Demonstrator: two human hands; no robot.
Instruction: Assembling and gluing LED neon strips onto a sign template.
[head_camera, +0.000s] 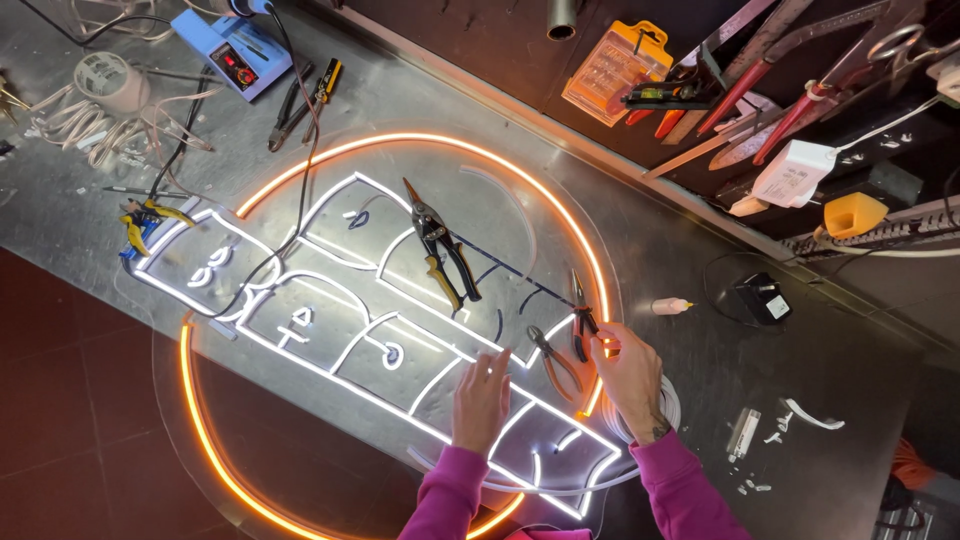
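The round clear acrylic sign panel (330, 470) lies flat on the grey metal workbench (700, 260), ringed by a glowing orange neon strip (200, 420) with white lit neon lettering (330, 330) running across its middle. The left hand (482, 400) rests palm down on the white tubing near the panel's lower right part, fingers stretched out flat and gripping nothing. The right hand (628, 375) sits just beside it at the orange ring's right edge, its fingertips pinched around the dark handles of small orange-handled pliers (583, 320), whose nose points away from the person. A second pair of small pliers (553, 358) lies loose on the panel between the two hands.

Further up the sign, well apart from both hands, lie yellow-handled tin snips (440, 245) on the smooth acrylic. To the right of the ring the brushed metal bench has open room, with only a small glue bottle (670, 305), a black power adapter (765, 298) and scraps of white strip (810, 415). The bench's near edge cuts under the panel, which overhangs the dark red tiled floor (60, 400). Both sleeves (455, 490) are magenta fabric.
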